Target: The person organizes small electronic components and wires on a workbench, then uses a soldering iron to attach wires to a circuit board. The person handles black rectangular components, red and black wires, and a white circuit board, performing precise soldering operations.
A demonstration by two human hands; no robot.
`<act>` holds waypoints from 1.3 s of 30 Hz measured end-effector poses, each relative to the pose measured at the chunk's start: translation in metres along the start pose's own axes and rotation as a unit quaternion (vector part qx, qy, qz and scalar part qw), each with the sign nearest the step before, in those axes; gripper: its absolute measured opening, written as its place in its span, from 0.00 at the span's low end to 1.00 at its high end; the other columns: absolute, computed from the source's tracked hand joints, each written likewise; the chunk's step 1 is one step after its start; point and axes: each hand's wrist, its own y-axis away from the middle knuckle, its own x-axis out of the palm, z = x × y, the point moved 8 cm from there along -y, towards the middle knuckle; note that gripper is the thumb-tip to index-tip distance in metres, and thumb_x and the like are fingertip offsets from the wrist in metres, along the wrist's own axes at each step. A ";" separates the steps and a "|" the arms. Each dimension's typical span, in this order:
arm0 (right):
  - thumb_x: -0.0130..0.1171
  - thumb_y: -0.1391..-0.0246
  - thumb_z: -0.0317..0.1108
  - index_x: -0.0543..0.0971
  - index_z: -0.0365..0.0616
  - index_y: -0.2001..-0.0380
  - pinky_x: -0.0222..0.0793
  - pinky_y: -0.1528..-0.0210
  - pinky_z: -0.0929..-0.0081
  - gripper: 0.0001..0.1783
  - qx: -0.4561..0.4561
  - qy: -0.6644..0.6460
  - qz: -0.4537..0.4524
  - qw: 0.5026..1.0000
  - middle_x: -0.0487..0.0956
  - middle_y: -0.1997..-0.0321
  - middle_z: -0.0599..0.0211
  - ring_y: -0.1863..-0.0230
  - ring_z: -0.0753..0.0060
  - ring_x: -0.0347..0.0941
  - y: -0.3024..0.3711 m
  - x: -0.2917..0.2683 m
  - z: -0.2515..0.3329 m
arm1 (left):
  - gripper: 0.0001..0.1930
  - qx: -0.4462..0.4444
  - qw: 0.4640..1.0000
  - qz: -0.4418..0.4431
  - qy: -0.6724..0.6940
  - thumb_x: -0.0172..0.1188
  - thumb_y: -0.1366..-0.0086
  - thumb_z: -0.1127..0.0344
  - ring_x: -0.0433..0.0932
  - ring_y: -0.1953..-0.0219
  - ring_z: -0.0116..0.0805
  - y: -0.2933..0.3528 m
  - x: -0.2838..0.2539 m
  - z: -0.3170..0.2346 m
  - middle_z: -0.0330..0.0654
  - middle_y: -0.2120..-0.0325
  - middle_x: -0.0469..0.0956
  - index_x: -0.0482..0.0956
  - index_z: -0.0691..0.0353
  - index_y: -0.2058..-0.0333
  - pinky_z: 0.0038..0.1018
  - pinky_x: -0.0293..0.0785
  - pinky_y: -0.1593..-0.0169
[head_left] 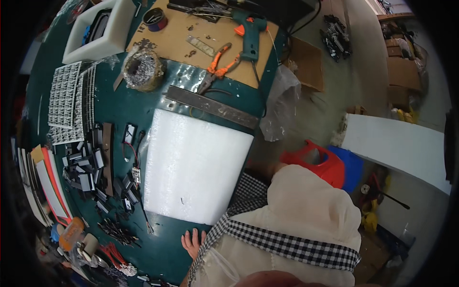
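My left hand (192,243) rests at the near edge of the green table, its fingers stretched out and slightly apart, holding nothing. It lies just below the near corner of a white foam sheet (196,165). My right hand (266,170) is a smeared patch beside the checkered cloth (251,191), off the table's edge; its fingers cannot be made out. Left of the foam lies a small circuit board (136,175) with wires, near a black-and-white module (129,134) with a red lead. Several dark small casings (86,167) are heaped beyond these.
A metal bar (210,106) lies along the foam's far edge. Behind it are orange-handled pliers (221,67), a green glue gun (251,38) and a tape roll (142,69). Panels of small parts (64,95) lie left, wire bundles (117,232) nearer. A red plastic stool (318,165) stands right.
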 end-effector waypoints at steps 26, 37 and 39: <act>0.62 0.60 0.43 0.80 0.40 0.60 0.71 0.54 0.59 0.24 -0.068 0.090 -0.063 0.992 0.78 0.58 0.45 0.57 0.45 0.75 -0.074 -0.123 -0.038 | 0.29 -0.088 0.972 0.176 0.128 0.44 0.38 0.49 0.45 0.33 0.58 0.006 0.002 0.000 0.49 0.35 0.52 0.61 0.48 0.38 0.63 0.38 0.36; 0.62 0.61 0.42 0.80 0.40 0.59 0.71 0.53 0.59 0.24 -0.045 0.174 -0.052 0.982 0.78 0.57 0.45 0.56 0.45 0.75 -0.069 -0.138 -0.076 | 0.27 -0.057 0.995 0.076 0.015 0.55 0.47 0.47 0.60 0.40 0.51 -0.020 -0.037 -0.007 0.44 0.43 0.66 0.73 0.53 0.50 0.50 0.53 0.39; 0.62 0.61 0.42 0.80 0.40 0.59 0.71 0.53 0.59 0.24 -0.043 0.187 -0.053 0.980 0.78 0.57 0.45 0.56 0.45 0.75 -0.065 -0.138 -0.080 | 0.27 -0.059 0.995 0.068 0.037 0.53 0.43 0.47 0.58 0.39 0.52 -0.016 -0.038 -0.012 0.45 0.42 0.64 0.70 0.53 0.47 0.50 0.50 0.38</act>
